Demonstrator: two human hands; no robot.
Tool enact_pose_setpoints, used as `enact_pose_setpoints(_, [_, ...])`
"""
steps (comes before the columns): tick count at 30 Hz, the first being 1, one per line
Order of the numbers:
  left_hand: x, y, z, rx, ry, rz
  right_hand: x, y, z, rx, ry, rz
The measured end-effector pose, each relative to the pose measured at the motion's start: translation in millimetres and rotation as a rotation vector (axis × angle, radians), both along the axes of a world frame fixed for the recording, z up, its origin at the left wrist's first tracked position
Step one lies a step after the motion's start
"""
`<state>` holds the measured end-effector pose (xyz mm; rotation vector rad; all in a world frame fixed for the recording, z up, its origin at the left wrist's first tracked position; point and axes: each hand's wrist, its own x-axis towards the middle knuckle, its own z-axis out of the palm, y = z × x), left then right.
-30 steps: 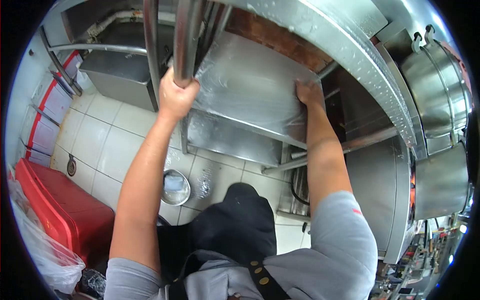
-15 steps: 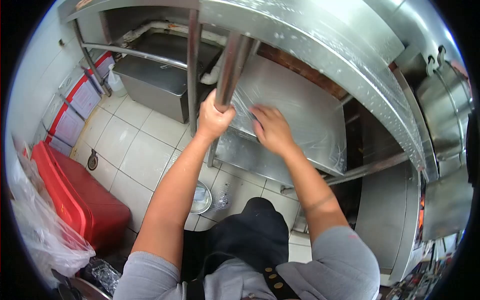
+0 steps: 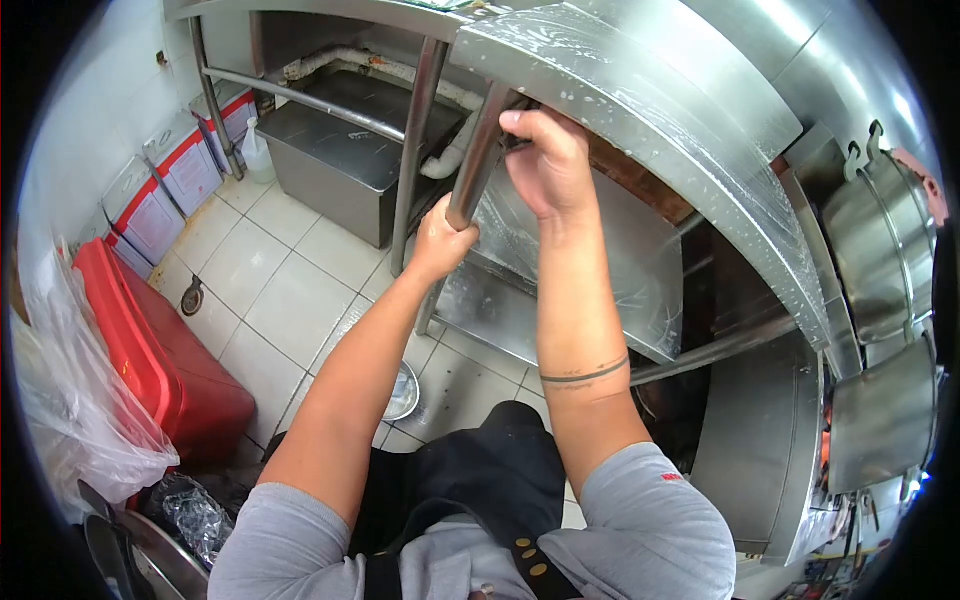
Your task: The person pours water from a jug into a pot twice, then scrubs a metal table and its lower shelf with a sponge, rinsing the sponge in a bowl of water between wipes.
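My left hand is wrapped round a round steel table leg, a little below its middle. My right hand is raised near the top of the same leg, just under the soapy tabletop. Its palm is turned toward me and the fingers are curled. Something dark shows by these fingers, but I cannot make out what it is. Below the right hand lies the wet steel lower shelf, streaked with suds. A small metal bowl with water in it stands on the floor beneath my left forearm.
Left of me are a red bin and a clear plastic bag. A steel box stands by the wall, near a white jug. Large metal pots line the right side. Tiles cover the floor.
My right hand has moved up from the lower shelf to the upper part of the leg, turning palm toward me. My left hand still grips the leg. The view has shifted slightly.
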<state>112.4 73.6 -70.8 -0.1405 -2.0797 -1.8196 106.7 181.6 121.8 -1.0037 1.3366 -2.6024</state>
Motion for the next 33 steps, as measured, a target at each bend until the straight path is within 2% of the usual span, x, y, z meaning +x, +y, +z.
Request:
enact_pose_setpoints(1, [0.0,1.9,0.0,0.035,0.023,0.012,-5.2,-2.2,-1.1,0.016,0.001,0.005])
enact_pose_setpoints(3, [0.8,7.1,-3.6,0.087,0.038,0.025,-16.6,-4.7,-9.7,0.236,0.125,-0.213])
enact_pose_setpoints(6, [-4.9,4.3,-6.1,0.019,0.071,0.065,-23.1,-24.9,3.2,0.201,0.064,-0.342])
enact_pose_setpoints(7, [-5.7,4.4,-7.2,0.019,0.069,0.067,-23.4,-35.8,-0.4,0.119,0.067,-0.399])
enact_pose_setpoints(8, [-7.1,4.9,-11.0,0.024,0.065,0.074,-28.2,-42.8,-10.1,0.174,0.074,-0.511])
enact_pose_setpoints(9, [-9.6,5.2,-14.4,0.037,0.115,0.072,-19.2,-44.7,-27.2,0.456,0.002,-0.669])
enact_pose_setpoints(10, [-15.1,4.9,-21.7,0.093,0.028,-0.026,-3.3,-44.8,-43.7,0.731,-0.062,-0.831])
enact_pose_setpoints(12, [-6.1,7.6,-10.9,0.128,0.233,0.072,-14.5,-40.3,-128.9,0.641,0.014,-0.841])
enact_pose_setpoints(13, [4.3,2.8,3.2,0.138,0.047,-0.022,-13.2,-41.1,-118.8,0.645,0.034,-0.836])
enact_pose_setpoints(15, [-11.5,12.1,-39.0,0.067,0.048,0.017,-4.1,-37.9,-98.2,0.659,-0.078,-0.771])
enact_pose_setpoints(16, [-27.0,9.8,-49.3,0.0,0.06,0.085,-15.4,-35.0,-86.9,0.624,0.0,-0.86])
enact_pose_setpoints(17, [-12.6,6.9,-27.3,0.054,0.069,0.055,-3.7,-40.5,-44.7,0.54,-0.01,-0.767])
enact_pose_setpoints(18, [-9.1,3.6,-20.2,0.008,0.046,0.062,0.8,-48.3,-25.4,0.302,0.011,-0.757])
enact_pose_setpoints(20, [-9.0,5.7,-22.3,0.105,0.093,0.027,17.2,-55.5,-9.2,-0.032,0.044,-0.503])
enact_pose_setpoints(22, [-15.6,8.6,-35.4,0.137,0.093,0.022,18.5,-53.5,-54.4,-0.238,0.133,-0.4])
enact_pose_setpoints(23, [-19.7,8.1,-36.5,0.167,0.096,0.008,27.5,-48.4,-79.1,0.004,0.194,-0.494])
enact_pose_setpoints(24, [-12.9,7.4,-25.9,0.169,0.15,0.046,34.5,-47.4,-101.4,0.26,0.242,-0.706])
enact_pose_setpoints(25, [-11.9,6.2,-21.9,0.166,0.143,0.064,25.3,-44.1,-123.7,0.278,0.284,-0.732])
enact_pose_setpoints(27, [-11.7,7.5,-18.9,0.158,0.143,0.072,13.6,-40.0,-123.2,0.287,0.332,-0.769])
enact_pose_setpoints(29, [-13.5,9.3,-25.5,0.111,0.096,0.075,-8.6,-38.6,-73.0,0.46,0.582,-1.121])
enact_pose_setpoints(31, [-13.1,6.1,-25.4,0.023,0.035,0.068,-7.2,-46.8,-22.8,0.465,0.435,-1.04])
enact_pose_setpoints(33, [-8.6,5.5,-21.4,0.013,0.038,0.073,-10.2,-44.5,-30.4,0.529,0.301,-0.945])
